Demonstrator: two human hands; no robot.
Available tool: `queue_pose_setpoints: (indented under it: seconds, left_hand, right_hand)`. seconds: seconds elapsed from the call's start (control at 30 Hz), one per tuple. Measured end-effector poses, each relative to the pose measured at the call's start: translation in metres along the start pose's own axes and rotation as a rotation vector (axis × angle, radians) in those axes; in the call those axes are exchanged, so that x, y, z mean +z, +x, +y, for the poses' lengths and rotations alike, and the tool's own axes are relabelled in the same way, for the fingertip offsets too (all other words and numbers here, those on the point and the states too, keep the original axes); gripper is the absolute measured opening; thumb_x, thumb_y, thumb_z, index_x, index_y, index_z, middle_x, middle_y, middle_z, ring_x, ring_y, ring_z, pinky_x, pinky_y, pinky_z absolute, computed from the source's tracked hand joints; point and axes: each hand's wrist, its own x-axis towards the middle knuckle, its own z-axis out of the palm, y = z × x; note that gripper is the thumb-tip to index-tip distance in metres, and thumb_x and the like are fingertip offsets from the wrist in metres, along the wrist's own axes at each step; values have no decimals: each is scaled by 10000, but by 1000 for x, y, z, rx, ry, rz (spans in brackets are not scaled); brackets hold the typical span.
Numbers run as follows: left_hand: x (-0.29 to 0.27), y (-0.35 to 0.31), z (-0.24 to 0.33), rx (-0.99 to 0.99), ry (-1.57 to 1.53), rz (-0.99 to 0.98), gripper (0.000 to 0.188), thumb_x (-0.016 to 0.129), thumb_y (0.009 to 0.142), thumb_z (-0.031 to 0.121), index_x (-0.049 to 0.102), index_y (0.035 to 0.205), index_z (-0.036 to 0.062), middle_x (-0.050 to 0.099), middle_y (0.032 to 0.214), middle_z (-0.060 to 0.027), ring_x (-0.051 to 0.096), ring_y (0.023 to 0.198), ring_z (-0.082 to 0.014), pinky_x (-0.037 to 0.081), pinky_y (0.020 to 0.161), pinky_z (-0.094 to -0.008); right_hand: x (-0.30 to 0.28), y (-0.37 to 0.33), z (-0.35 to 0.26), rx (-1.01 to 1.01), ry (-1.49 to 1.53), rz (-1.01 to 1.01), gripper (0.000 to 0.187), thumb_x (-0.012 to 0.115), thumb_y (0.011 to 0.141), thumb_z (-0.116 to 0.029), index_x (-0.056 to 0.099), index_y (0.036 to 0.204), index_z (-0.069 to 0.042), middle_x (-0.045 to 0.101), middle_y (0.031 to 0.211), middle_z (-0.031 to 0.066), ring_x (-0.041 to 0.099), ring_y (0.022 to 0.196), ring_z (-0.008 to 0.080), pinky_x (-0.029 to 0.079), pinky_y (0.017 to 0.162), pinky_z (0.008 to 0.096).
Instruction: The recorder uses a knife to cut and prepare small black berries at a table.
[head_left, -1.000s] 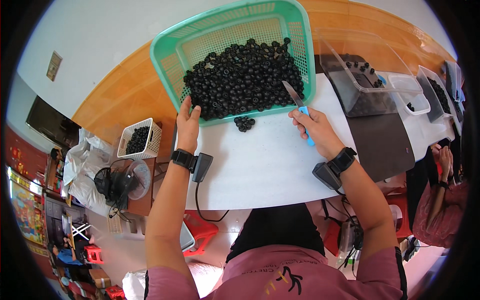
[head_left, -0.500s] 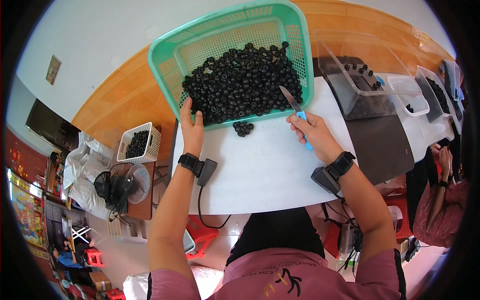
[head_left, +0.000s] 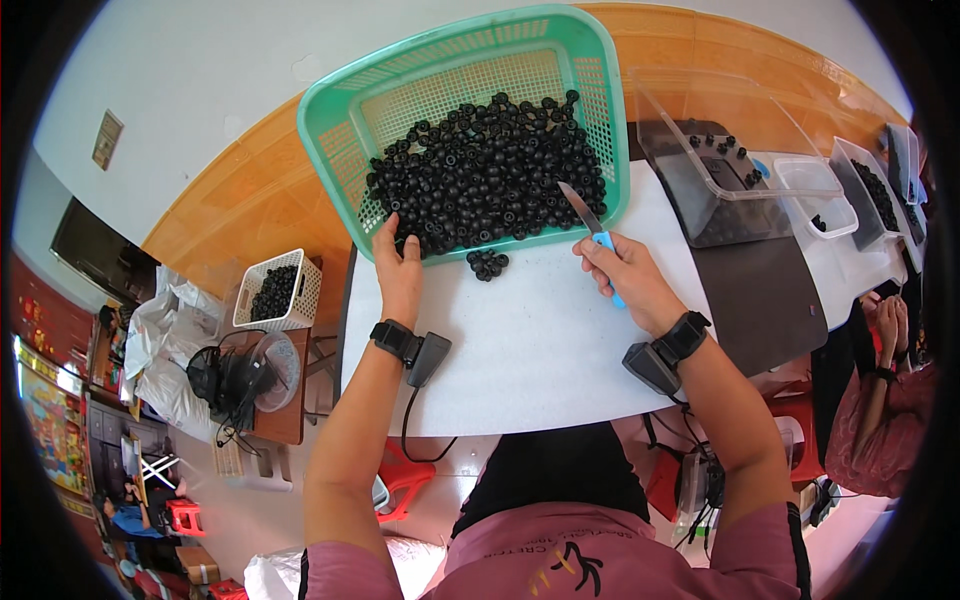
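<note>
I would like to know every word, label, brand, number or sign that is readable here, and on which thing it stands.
Pink shirt: dark lettering beside a black and yellow emblem; I do not copy printed words.
Small plate on the wall: too small to read.
Dark mat: a tiny mark near its edge, unreadable.
Knife and green basket: no lettering I can make out.

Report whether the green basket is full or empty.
Partly full: black pieces lie heaped in the green basket, its far wall bare above them.
</note>
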Motion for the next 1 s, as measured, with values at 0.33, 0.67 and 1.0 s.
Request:
queue_pose_setpoints:
  seconds: [0.33, 0.67, 1.0]
  left_hand:
    - [-3, -1, 18, 207, 298, 79, 456, 544, 930, 102, 447, 1370, 28, 394, 1389, -180, 323, 1317, -337, 296, 1096, -411]
    - [9, 7, -2, 129, 302, 25, 522, 528, 955, 181, 377, 1392, -60, 316, 1488, -227, 266, 1373, -374, 228, 1147, -451]
    - [4, 5, 3, 110, 192, 11, 425, 522, 965, 207, 472, 1352, 36, 434, 1346, -188, 349, 1291, -342, 282, 1104, -430]
  right_hand:
    - [0, -1, -1, 16, -14, 5, 241, 574, 973, -260, 633, 1011, -30, 542, 779, -34, 436, 594, 28, 368, 532, 187]
    - [0, -1, -2, 25, -13, -16, 243, 576, 974, -266, 631, 1008, -32, 545, 760, -30, 432, 579, 27, 362, 524, 184]
    - [1, -1, -2, 30, -27, -22, 272, 552, 979, -270, 634, 1044, -19, 547, 759, -29, 402, 582, 31, 332, 515, 187]
